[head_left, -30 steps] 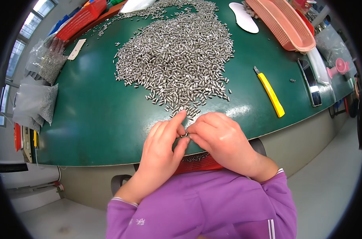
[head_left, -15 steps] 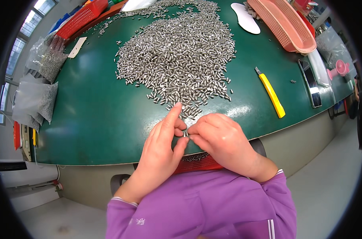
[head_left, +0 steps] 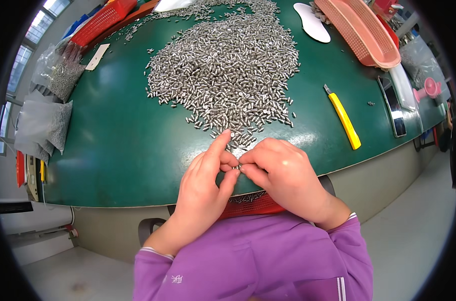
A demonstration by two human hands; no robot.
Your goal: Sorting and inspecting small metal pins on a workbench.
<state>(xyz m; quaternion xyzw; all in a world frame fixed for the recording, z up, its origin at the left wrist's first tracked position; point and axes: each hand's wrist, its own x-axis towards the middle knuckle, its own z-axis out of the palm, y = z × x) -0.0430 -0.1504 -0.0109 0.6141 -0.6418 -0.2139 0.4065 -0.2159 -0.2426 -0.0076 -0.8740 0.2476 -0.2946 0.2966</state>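
I see a green-topped table [head_left: 112, 150] with grey sides on a pale grey floor [head_left: 418, 241]; daylight windows [head_left: 30, 37] at upper left.

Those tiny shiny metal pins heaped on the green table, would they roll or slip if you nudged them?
The small silvery metal pins look rounded and smooth, so they would probably roll and scatter; strays already lie across the green table. Both hands pinch at them with fingertips, so they are likely fiddly.

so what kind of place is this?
Likely a small-parts workshop or factory sorting bench: a green table heaped with small metal pieces, bagged pieces at its left, a yellow utility knife nearby.
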